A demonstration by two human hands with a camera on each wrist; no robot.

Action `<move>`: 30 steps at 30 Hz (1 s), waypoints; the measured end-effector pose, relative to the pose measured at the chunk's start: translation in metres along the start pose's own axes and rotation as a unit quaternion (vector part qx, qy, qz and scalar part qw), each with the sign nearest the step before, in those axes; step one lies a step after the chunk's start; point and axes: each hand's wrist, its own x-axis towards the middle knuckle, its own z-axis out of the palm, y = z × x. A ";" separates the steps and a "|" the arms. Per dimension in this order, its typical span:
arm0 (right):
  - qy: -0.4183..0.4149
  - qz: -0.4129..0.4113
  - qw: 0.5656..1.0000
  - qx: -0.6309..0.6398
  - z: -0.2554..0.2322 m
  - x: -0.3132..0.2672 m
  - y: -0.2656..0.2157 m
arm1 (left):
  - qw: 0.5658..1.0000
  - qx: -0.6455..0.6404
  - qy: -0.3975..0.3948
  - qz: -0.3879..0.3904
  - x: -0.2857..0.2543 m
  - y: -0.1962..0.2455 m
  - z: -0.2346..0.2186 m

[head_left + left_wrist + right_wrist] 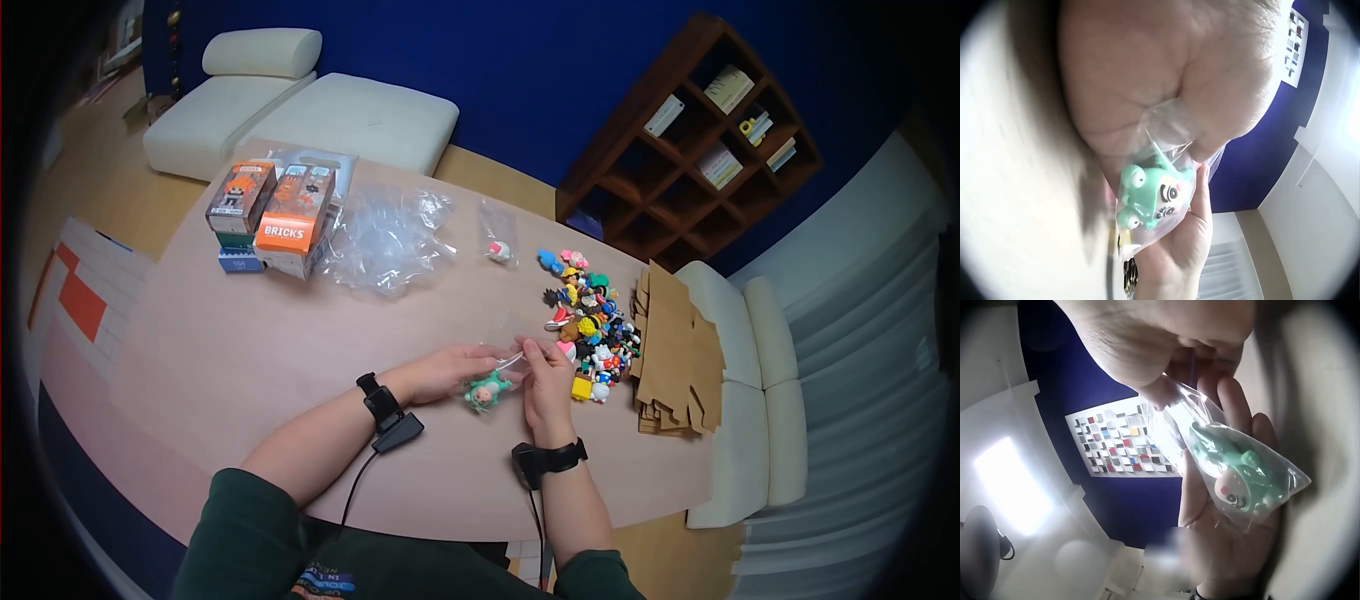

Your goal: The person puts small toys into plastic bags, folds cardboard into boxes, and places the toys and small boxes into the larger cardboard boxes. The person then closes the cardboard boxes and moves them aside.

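Observation:
A green frog-like figurine (485, 391) with a pale face and bulging eyes lies inside a small clear plastic bag (1288, 478). My left hand (440, 373) holds the bag from the left, its thumb and fingers on either side of the plastic in the right wrist view. From the other side my right hand (548, 388) pinches the bag's upper end, where a white edge shows in the head view. Both hands are close together over the front of the table (300, 350), with the figurine hanging below the fingers. Several small toy figures (590, 325) lie in a pile just right of my right hand.
Flattened brown cardboard pieces (680, 350) are stacked at the table's right. Farther back are a bagged figure (498, 250), a heap of clear plastic bags (390, 240) and toy boxes (295, 225). White seats (365, 120) and a wooden shelf (690, 140) stand beyond.

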 end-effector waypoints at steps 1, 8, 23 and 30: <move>0.004 -0.010 0.999 0.030 0.001 0.000 0.002 | 1.000 0.013 0.002 -0.027 0.000 -0.002 -0.002; -0.007 -0.002 0.988 0.155 -0.002 0.004 0.019 | 0.985 0.115 0.120 0.043 0.005 -0.004 0.006; -0.060 0.007 0.998 0.021 0.007 -0.004 0.025 | 0.948 0.102 0.276 0.123 0.004 -0.008 0.009; -0.085 0.012 0.996 -0.009 0.007 -0.006 0.026 | 0.938 0.151 0.290 0.114 0.006 -0.008 0.012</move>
